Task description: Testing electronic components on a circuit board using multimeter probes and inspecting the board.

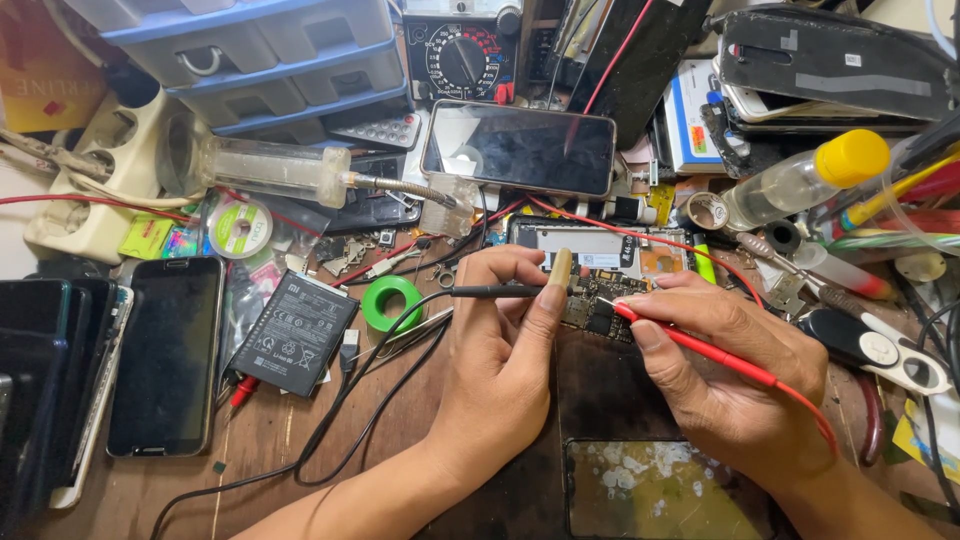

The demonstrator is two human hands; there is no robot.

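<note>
Opened phone (600,275) on a cluttered wooden workbench (270,440), seen from above; the opened phone serves as landmark. Its lower half is covered by both hands, and the board components under the probe tips are too small to make out. Left hand (500,350), just left of the opened phone, fingers pinched around a black probe (495,291); the tip is hidden behind the thumb. Right hand (720,365), just right of it, fingers grasping a red probe (700,347) whose tip touches the board. Behind the opened phone: a dark-screened phone (518,148) lying flat, and an analogue meter (462,55) cut off by the top edge. Left of it: green tape roll (390,303), loose battery (293,333), further phones (165,355). Right of it: a yellow-capped bottle (800,178) and scissors (880,350). The room beyond the bench is out of view.
</note>
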